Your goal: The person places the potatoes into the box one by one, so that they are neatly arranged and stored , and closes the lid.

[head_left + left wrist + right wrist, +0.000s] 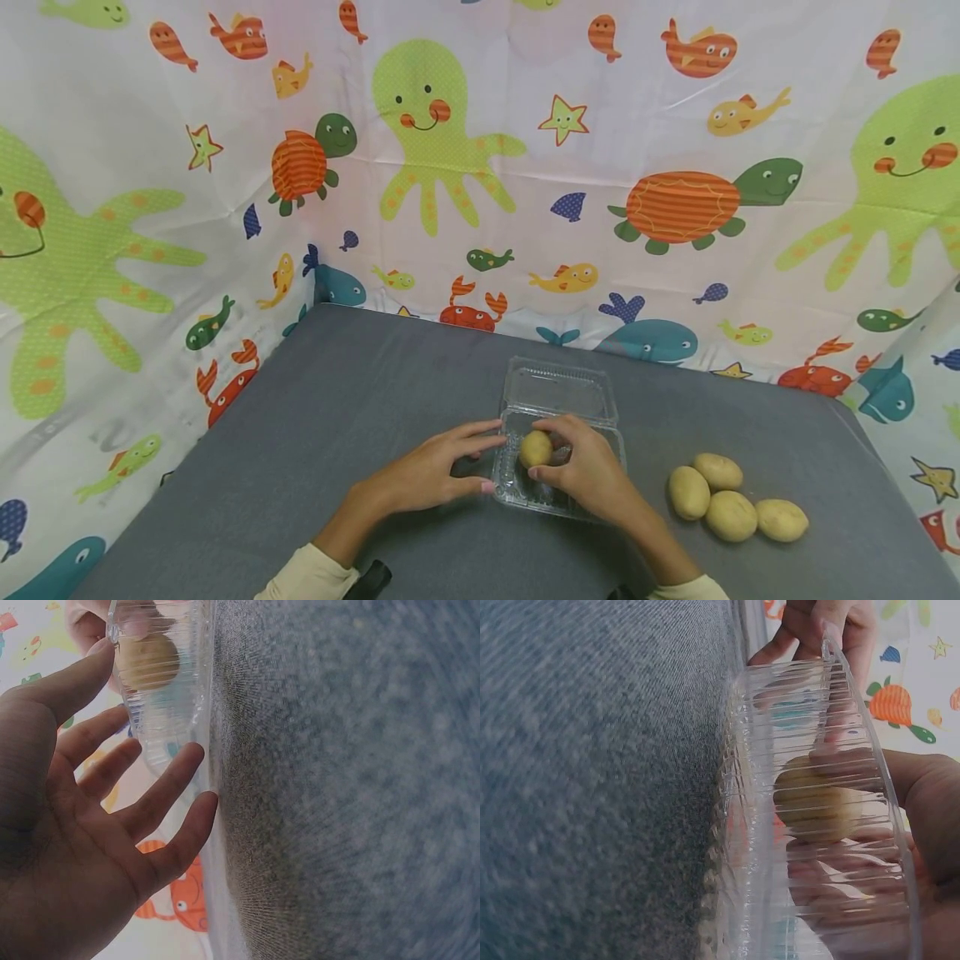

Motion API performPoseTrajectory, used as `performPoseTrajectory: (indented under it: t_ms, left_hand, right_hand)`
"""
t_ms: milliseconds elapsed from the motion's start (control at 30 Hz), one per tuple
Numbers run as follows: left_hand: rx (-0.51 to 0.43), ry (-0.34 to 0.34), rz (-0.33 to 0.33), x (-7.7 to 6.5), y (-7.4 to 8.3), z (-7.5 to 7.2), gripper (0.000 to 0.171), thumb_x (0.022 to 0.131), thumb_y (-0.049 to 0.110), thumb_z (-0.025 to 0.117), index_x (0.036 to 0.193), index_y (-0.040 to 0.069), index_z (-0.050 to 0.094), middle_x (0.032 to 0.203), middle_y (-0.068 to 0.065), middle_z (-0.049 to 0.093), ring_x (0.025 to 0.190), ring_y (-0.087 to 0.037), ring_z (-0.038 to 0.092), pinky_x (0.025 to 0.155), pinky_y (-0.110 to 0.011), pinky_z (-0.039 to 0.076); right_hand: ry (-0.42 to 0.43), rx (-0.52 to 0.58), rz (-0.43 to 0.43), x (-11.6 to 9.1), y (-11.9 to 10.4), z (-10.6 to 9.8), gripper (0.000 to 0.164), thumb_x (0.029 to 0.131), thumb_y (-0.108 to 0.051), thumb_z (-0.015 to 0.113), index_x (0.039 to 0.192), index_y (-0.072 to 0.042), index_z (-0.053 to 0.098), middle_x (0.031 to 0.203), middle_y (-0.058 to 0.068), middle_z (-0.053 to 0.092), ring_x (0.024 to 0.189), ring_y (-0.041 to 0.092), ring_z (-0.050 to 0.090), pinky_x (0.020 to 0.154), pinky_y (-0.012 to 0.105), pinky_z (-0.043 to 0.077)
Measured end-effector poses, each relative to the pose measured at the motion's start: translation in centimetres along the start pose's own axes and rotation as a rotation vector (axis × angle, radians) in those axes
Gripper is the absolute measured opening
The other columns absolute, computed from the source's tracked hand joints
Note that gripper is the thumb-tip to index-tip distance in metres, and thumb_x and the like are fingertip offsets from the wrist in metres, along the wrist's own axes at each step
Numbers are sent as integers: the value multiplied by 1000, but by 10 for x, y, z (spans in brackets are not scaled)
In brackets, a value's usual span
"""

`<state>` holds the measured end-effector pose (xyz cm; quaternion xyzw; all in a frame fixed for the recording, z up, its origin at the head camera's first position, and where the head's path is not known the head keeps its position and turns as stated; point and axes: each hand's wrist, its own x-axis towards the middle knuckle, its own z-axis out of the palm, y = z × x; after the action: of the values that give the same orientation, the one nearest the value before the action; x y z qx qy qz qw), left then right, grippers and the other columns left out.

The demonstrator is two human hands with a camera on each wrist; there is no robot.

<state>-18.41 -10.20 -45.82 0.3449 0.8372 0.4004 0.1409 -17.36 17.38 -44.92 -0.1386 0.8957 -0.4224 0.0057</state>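
A clear plastic clamshell container (pixel 517 490) stands on the grey table, its lid (pixel 558 392) folded back away from me. My right hand (pixel 592 475) reaches inside and grips a small round potato (pixel 535 450) between thumb and fingers. Through the ribbed wall, the right wrist view shows this potato (pixel 814 801) with the thumb against it. At the container's left side is my left hand (pixel 431 468), its fingers extended and spread, thumb tip right at the rim. In the left wrist view the left hand's fingers (pixel 176 780) lie along the clear wall.
Several larger potatoes (pixel 731 515) lie grouped on the table to the right of the container. A white curtain (pixel 480 242) printed with sea animals hangs along the back and sides of the grey table (pixel 360 383).
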Motion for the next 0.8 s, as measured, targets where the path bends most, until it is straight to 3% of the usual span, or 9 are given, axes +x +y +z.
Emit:
performPoseTrajectory:
  t_ms: [333, 567, 800]
  left_hand:
    - [-6, -5, 5, 0, -1, 0, 65, 103, 43, 70, 161, 21, 49, 173, 3, 34, 135, -24, 62, 114, -50, 48]
    - [-12, -3, 7, -1, -1, 1, 66, 103, 46, 70, 160, 20, 49, 172, 3, 34, 136, -26, 62, 113, -52, 48]
    - [-21, -2, -4, -1, 0, 1, 67, 102, 47, 70, 160, 21, 50, 172, 5, 34, 136, -26, 62, 113, -52, 48]
  right_hand:
    - [-12, 33, 40, 1, -1, 3, 59, 77, -8, 96, 128, -2, 69, 126, 14, 67, 101, 26, 74, 81, 34, 63]
    - [-22, -11, 35, 3, -3, 4, 57, 77, -13, 96, 128, -5, 72, 116, 8, 75, 98, 23, 75, 79, 37, 62]
    - [-47, 6, -1, 5, 0, 6, 56, 77, -10, 95, 126, 0, 70, 119, 13, 75, 97, 25, 77, 81, 37, 63]
